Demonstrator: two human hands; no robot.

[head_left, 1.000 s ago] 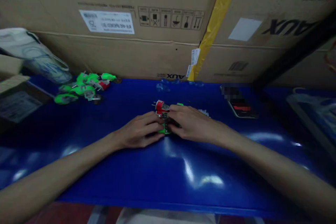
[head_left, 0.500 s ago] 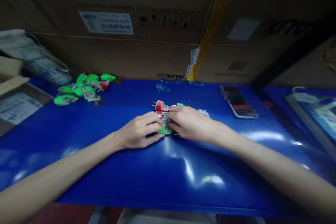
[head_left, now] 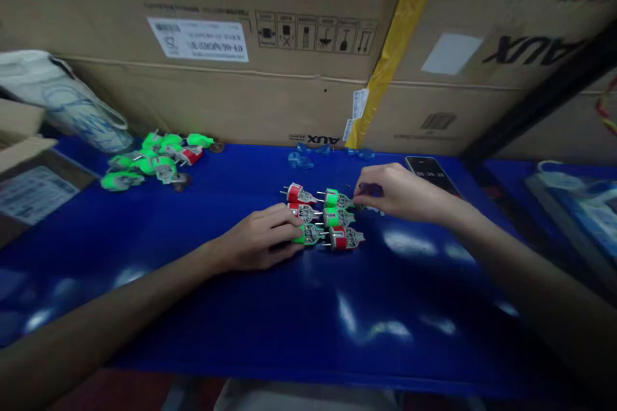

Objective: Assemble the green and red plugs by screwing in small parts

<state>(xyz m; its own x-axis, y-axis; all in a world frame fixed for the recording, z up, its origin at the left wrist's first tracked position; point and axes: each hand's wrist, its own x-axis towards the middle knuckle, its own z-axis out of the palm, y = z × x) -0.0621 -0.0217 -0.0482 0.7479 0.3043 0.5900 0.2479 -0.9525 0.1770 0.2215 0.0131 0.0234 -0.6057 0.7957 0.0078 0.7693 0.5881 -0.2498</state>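
Several opened electrical plugs with metal pins and bare inner parts lie in two short columns. In the left column are a red plug [head_left: 297,194], a second red plug [head_left: 307,213] and a green plug [head_left: 312,234]. Beside them lie two green plugs, an upper green plug [head_left: 333,198] and a lower green plug [head_left: 338,217], above a red plug [head_left: 345,239]. Curled fingers of my left hand [head_left: 260,236] grip the pin end of the left green plug. My right hand [head_left: 396,191] is pinched over small clear pieces [head_left: 375,210]; what its fingertips hold is unclear.
A pile of green plugs [head_left: 157,164] with a red one sits at the back left, near a bottle pouch [head_left: 72,103] and an open carton [head_left: 33,186]. Blue transparent pieces [head_left: 301,159] lie before large cardboard boxes [head_left: 216,99]. A phone [head_left: 431,173] is behind my right hand.
My right hand has moved right, off the left column of plugs to the small clear pieces, uncovering the right column. The left hand stays in place. The view has brightened.
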